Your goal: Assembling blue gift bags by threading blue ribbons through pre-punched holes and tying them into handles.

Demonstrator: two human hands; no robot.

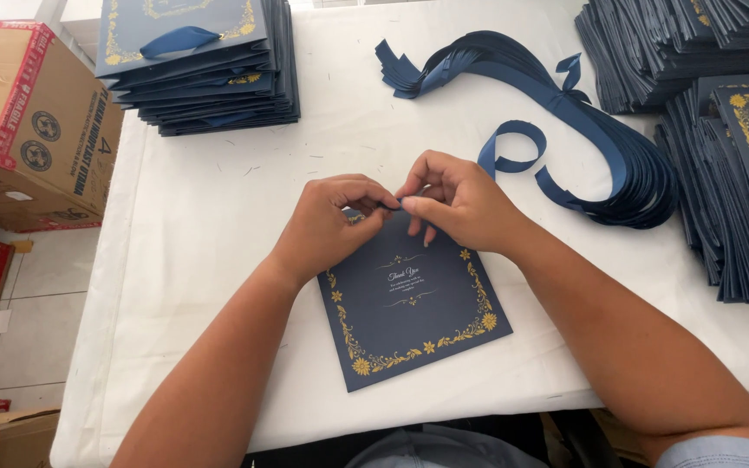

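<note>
The left hand [335,221] and right hand [452,201] meet fingertip to fingertip at the top edge of a navy card [413,308] with a gold floral border, lying tilted on the white table [218,225]; both pinch something small there, too hidden to name. A loose ribbon [513,143] curls just beyond the right hand, beside a fanned ribbon bundle [617,147]. Navy stacks [201,69] sit at far left and at the right [739,173], and a brown box [19,121] with red tape stands off the table's left edge.
</note>
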